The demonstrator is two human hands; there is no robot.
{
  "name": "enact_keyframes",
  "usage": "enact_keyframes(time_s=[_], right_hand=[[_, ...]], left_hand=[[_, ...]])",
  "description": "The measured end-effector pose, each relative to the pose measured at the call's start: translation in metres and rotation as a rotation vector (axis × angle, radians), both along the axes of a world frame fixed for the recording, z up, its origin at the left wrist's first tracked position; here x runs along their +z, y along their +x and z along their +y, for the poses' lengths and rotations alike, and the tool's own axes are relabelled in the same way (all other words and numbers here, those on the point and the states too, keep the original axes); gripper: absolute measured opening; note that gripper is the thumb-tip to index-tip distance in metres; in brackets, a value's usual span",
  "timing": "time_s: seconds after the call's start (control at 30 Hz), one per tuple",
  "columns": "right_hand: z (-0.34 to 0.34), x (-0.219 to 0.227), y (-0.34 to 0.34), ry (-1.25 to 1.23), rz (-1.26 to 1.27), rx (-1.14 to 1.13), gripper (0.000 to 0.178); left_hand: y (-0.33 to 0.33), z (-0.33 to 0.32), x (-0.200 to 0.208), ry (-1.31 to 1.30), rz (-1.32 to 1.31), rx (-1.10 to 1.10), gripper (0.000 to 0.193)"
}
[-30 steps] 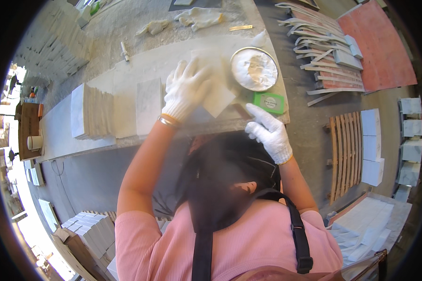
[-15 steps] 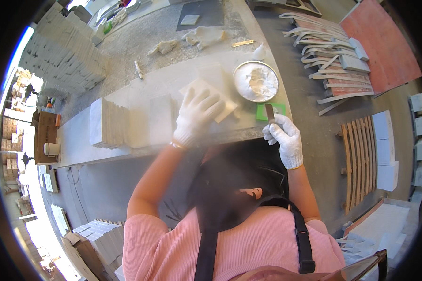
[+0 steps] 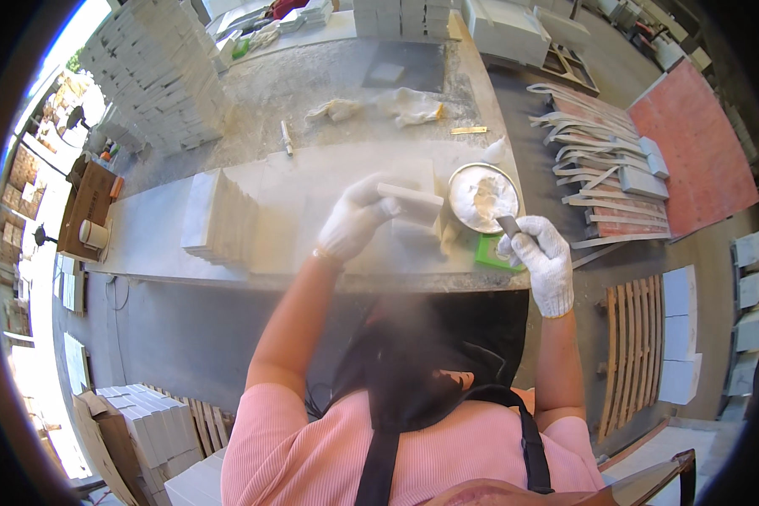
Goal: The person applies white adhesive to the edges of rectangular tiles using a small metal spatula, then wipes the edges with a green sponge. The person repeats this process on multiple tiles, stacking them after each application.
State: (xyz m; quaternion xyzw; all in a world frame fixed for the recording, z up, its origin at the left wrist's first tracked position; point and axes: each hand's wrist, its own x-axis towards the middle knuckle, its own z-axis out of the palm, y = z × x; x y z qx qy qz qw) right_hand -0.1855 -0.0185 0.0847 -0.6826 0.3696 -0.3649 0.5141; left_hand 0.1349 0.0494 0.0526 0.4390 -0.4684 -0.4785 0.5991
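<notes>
My left hand (image 3: pixel 352 221), in a white knit glove, grips a white stone tile (image 3: pixel 410 195) by its left end, tilted above the table. My right hand (image 3: pixel 545 261), also gloved, closes round a small putty knife, whose flat grey blade (image 3: pixel 508 226) points up and left. That blade is near the rim of a round bowl (image 3: pixel 453 180) holding white paste (image 3: pixel 485 201). Under the blade lies a bright green square (image 3: pixel 492 250), partly hidden by the right hand. A stack of white tiles (image 3: pixel 213 221) stands left of my left hand.
The dusty worktable (image 3: pixel 299 253) carries a marker-like stick (image 3: pixel 287 137), crumpled gloves (image 3: pixel 413 106), a yellow strip (image 3: pixel 469 131) and a white squeeze bottle (image 3: pixel 495 150). Tall tile stacks (image 3: pixel 156 80) rise at the far left. Right of the table are pale straps (image 3: pixel 590 152) and a slatted wooden pallet (image 3: pixel 631 354).
My left hand, earlier flat over a tile on the table, now holds a tile raised and tilted. The right hand keeps the putty knife, its blade now angled left. The whole view has shifted.
</notes>
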Motion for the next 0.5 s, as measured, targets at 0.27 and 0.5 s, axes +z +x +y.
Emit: enact_keyframes(time_s=[0.27,0.5], right_hand=[[-0.049,0.067,0.086,-0.387,0.166,0.436,0.036],[-0.07,0.074,0.139,-0.208,0.235,0.719,0.039]], left_hand=[[0.009,-0.009,-0.001,0.099,0.009,-0.08,0.05],[0.007,-0.005,0.008,0.116,-0.087,-0.051,0.055]])
